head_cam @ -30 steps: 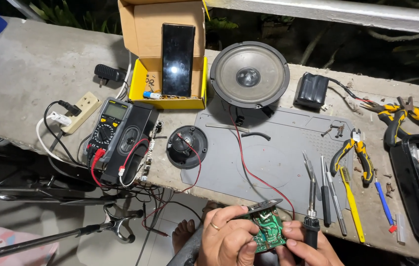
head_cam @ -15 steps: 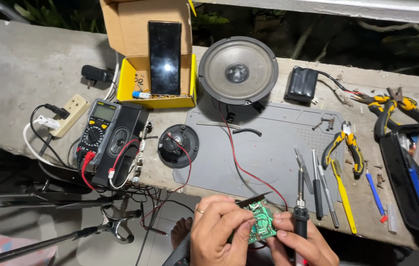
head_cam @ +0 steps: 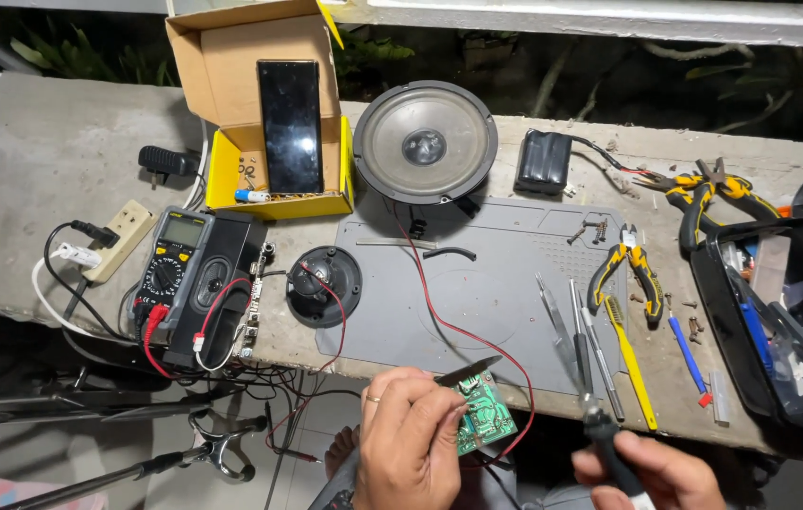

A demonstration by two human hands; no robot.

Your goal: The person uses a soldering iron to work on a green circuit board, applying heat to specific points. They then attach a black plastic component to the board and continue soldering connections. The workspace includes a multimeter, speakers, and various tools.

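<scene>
Pinching a green circuit board [head_cam: 483, 425] between clamped fingertips, the left hand [head_cam: 411, 453] sits beside the right hand [head_cam: 661, 474], fingers wrapped round a soldering iron [head_cam: 600, 425] (tip raised beyond them).

Left hand [head_cam: 411, 444] grips circuit board [head_cam: 483, 424]; right hand [head_cam: 652, 472] iron [head_cam: 600, 425].

1. I see bright, cool light from above on the tabletop [head_cam: 33, 161].
2. Beyond the far edge and below the near edge, everything is dark.
3. The phone [head_cam: 290, 125] screen shows faint glare.
4. My right hand [head_cam: 652, 472] and its tool [head_cam: 600, 425] look motion-blurred.
</scene>
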